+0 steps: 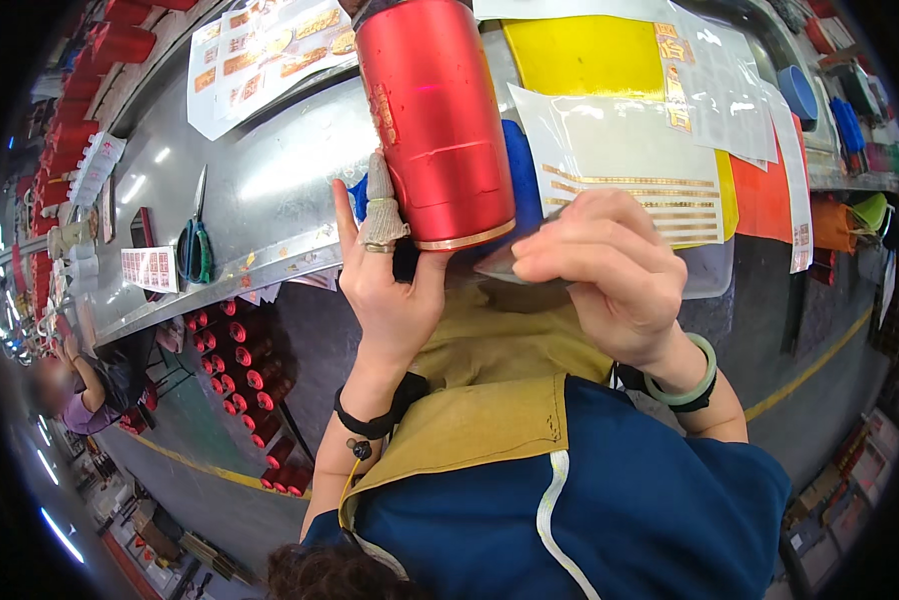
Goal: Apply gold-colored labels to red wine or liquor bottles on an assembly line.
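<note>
A glossy red metal cylinder point(438, 120) lies on its side over a blue support point(521, 165), its near end toward me. A thin gold strip point(467, 239) runs round that near rim. My left hand point(398, 300) holds the cylinder's near left side, thumb under the rim; a grey cloth finger sleeve point(381, 215) covers one finger. Just right of the rim, my right hand point(620, 275) pinches a thin, dark grey flat piece point(505, 262), its pointed end close to the rim. The fingers partly hide this piece, and I cannot tell its exact kind.
Right of the cylinder lies a clear sheet with gold strips point(635, 200) over yellow point(580, 55) and red point(765, 200) sheets. Sticker sheets point(260, 65) and green-handled scissors point(196, 250) are on the metal table point(260, 170). Red cylinders point(255, 380) stand below; a person point(85, 390) sits far left.
</note>
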Tool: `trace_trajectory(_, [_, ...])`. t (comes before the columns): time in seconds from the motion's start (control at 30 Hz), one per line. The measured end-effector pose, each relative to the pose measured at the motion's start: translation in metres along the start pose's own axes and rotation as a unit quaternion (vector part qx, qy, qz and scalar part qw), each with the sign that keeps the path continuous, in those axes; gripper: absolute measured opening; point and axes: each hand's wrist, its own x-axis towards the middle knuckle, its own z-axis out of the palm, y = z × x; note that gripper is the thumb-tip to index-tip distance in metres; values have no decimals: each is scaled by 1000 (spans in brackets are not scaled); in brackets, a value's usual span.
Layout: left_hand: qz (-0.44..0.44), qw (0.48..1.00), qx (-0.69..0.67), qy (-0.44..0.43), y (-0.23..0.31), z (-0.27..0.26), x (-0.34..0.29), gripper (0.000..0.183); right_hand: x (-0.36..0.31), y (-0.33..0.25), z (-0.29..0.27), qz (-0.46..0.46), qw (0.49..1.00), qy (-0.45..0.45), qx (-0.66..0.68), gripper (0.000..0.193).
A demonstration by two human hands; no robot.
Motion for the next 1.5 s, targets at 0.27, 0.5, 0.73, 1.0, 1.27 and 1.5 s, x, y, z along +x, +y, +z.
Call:
trace_trajectory(0.27, [13,1000,-7,-6,-3,3,1,50,3,0,-3,-23,999,-10,-20,21])
trace_trajectory(0.5, [-38,999,-32,20,-2,7,-3,57,0,-8,-4,-21,997,-61,-34,21])
trace_trajectory(0.73, [-97,989,-114,10,2,5,2,65,9,-3,1,-51,997,-16,-55,26])
trace_trajectory(1.0, [59,998,-29,2,26,-15,31,79,64,16,-68,88,996,8,-17,24])
trace_trajectory(1.27, [-76,991,-112,-8,18,-13,32,103,139,74,-69,144,971,-114,-154,20])
trace_trajectory(1.5, [-28,993,-70,-87,6,-18,35,98,186,158,-36,134,946,-230,-185,22])
